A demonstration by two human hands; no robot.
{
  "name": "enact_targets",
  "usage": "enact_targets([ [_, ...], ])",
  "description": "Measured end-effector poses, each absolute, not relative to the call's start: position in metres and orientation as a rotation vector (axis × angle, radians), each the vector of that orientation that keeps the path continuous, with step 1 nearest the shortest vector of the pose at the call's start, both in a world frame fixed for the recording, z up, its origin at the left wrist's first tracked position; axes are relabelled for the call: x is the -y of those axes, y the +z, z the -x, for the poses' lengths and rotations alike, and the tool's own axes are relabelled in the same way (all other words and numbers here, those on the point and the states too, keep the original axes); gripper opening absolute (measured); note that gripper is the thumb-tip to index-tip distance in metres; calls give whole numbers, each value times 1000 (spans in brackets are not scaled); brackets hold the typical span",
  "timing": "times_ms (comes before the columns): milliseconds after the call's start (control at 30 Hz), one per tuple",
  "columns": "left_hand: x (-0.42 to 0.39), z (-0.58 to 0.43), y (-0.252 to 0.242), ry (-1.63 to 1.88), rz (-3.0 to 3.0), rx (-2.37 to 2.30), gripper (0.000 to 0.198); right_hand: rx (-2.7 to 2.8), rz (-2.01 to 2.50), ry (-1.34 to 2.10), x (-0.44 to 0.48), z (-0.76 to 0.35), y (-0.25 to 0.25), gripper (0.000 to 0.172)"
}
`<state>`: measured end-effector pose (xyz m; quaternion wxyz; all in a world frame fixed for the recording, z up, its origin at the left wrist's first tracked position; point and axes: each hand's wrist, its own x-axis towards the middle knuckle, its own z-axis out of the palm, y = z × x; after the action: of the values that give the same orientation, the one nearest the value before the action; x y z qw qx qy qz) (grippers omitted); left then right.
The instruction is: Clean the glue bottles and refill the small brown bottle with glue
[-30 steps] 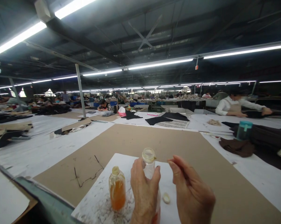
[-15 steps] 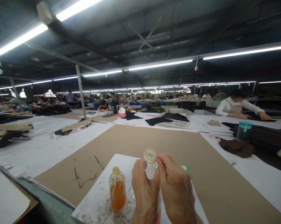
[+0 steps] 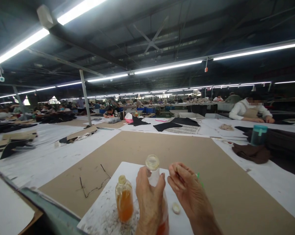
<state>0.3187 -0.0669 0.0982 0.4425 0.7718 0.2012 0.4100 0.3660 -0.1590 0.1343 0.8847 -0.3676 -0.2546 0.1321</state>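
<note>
A clear bottle (image 3: pixel 153 163) with an uncapped mouth stands upright in my left hand (image 3: pixel 149 199), whose thumb and fingers wrap round it below the neck. Reddish liquid shows low in that bottle. Just to its right, my right hand (image 3: pixel 186 186) is raised with thumb and fingertips pinched together, apart from the bottle; whatever is between them is too small to make out. A small pale cap (image 3: pixel 176 208) lies below my right hand on a white board (image 3: pixel 118 186). Left of my left hand stands a second clear bottle (image 3: pixel 124 200) holding orange liquid.
Brown paper (image 3: pixel 147 143) covers the table under the board. A thin dark-framed pair of glasses (image 3: pixel 88 192) lies on it at left. Dark cloth (image 3: pixel 251 152) and a teal-lidded jar (image 3: pixel 258 134) are at right. A co-worker (image 3: pixel 250 109) bends over black fabric beyond.
My right hand has moved off the bottle's neck to the right, with its fingers still pinched. The bottle in my left hand has shifted slightly left, and the pale cap has come into view.
</note>
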Motion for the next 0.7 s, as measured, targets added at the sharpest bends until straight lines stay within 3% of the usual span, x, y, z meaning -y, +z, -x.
enact_targets([
  [200,67,-322,100,991,-1925,-486,24,531,1245,-277,162,-359,130,5],
  [367,71,-320,103,999,-1891,-484,28,677,1353,-571,155,-349,133,12],
  [700,70,-323,99,1067,-1908,-443,31,749,1544,-812,146,-349,138,16],
])
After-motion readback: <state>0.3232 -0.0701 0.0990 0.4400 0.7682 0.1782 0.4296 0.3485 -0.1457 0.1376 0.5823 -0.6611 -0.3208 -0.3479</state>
